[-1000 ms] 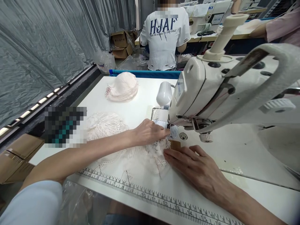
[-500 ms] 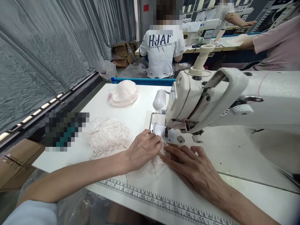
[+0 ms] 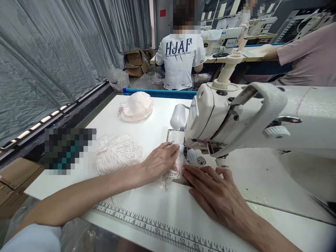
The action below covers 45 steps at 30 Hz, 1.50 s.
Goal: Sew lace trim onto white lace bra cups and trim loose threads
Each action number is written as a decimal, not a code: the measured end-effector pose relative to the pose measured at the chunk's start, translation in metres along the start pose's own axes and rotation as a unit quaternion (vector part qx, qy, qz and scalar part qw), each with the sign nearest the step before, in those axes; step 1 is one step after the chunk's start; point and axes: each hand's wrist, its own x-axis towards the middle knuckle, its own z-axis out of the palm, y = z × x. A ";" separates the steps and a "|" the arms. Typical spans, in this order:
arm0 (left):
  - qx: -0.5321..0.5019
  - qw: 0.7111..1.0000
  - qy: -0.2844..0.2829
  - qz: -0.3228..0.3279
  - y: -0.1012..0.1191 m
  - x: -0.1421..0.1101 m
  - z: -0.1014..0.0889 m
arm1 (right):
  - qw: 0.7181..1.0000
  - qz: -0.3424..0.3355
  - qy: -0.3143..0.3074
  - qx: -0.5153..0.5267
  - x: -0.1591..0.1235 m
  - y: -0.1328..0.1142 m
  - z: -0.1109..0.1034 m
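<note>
My left hand (image 3: 159, 161) lies with fingers flat on a piece of pale pink lace (image 3: 175, 170), pressing it just left of the needle (image 3: 185, 152) of a white sewing machine (image 3: 236, 115). My right hand (image 3: 215, 192) rests flat on the table, fingers stretched out, fingertips at the lace's right edge below the presser foot. A heap of the same lace (image 3: 115, 152) sits behind my left forearm. Most of the piece under the needle is hidden by my hands.
A stack of pink padded cups (image 3: 136, 106) lies at the far left of the white table (image 3: 147, 210), which has a printed ruler (image 3: 157, 231) along its front edge. A person in a white T-shirt (image 3: 181, 56) sits beyond. Cardboard boxes (image 3: 13, 178) stand at left.
The lace has been gathered in toward the needle; less of it spreads over the table front. My left hand shifted slightly left and my right hand drew back a little. The view rose.
</note>
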 end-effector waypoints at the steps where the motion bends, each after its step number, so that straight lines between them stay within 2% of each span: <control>1: -0.013 1.000 0.002 0.007 -0.003 0.002 0.001 | 1.000 0.003 -0.001 -0.001 0.000 0.000 0.000; 4: -0.054 0.998 -0.012 0.017 -0.013 0.008 0.003 | 1.000 0.006 -0.005 -0.007 -0.001 0.000 0.000; 11: -0.119 0.990 -0.069 -0.020 -0.028 0.011 0.005 | 1.000 -0.004 0.000 -0.020 -0.001 0.000 0.000; 15: -0.131 0.990 -0.061 0.001 -0.034 0.011 0.008 | 1.000 0.002 -0.005 -0.013 -0.001 -0.001 0.001; 18: -0.088 0.995 -0.026 0.027 -0.030 0.009 0.008 | 1.000 0.002 -0.004 -0.012 -0.001 -0.001 0.002; 22: -0.006 0.997 0.029 0.074 -0.014 0.000 0.004 | 1.000 0.002 0.003 -0.008 0.000 -0.002 0.002; 26: 0.035 0.992 0.049 0.111 -0.002 -0.008 0.002 | 1.000 0.012 0.014 0.013 -0.001 -0.001 0.002; 31: 0.049 0.993 0.046 0.100 -0.001 -0.011 0.003 | 0.999 0.032 0.026 0.023 -0.003 0.003 0.004; 45: 0.097 0.990 0.042 0.089 0.004 -0.013 0.003 | 0.999 0.014 0.042 -0.001 -0.002 0.001 0.004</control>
